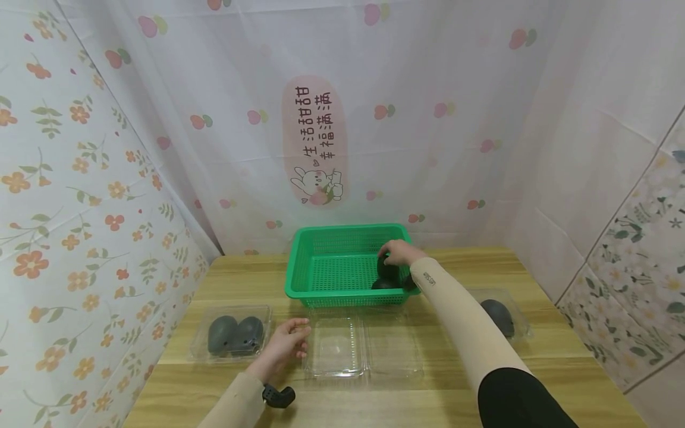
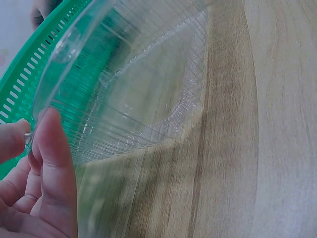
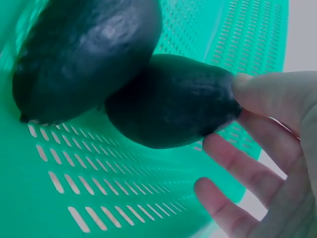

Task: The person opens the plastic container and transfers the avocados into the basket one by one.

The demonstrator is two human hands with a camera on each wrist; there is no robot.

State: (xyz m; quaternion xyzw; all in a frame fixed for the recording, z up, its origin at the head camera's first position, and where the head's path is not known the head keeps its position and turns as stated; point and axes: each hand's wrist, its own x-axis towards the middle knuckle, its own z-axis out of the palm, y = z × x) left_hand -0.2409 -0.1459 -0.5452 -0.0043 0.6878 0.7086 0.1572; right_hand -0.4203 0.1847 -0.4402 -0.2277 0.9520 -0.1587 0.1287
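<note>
Pinching an avocado (image 3: 171, 106) in the basket (image 1: 334, 295), the right hand (image 1: 401, 252) has its grip part-closed; the left hand (image 1: 286, 340) seemingly pinches a box (image 1: 365, 352).

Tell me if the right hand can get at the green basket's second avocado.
Probably not as things stand: the right hand pinches one avocado by its end, though the second avocado lies close beside it in the open-topped basket.

Three clamshells (image 1: 336, 348), one basket (image 1: 348, 295), five visible avocados (image 1: 222, 334)
</note>
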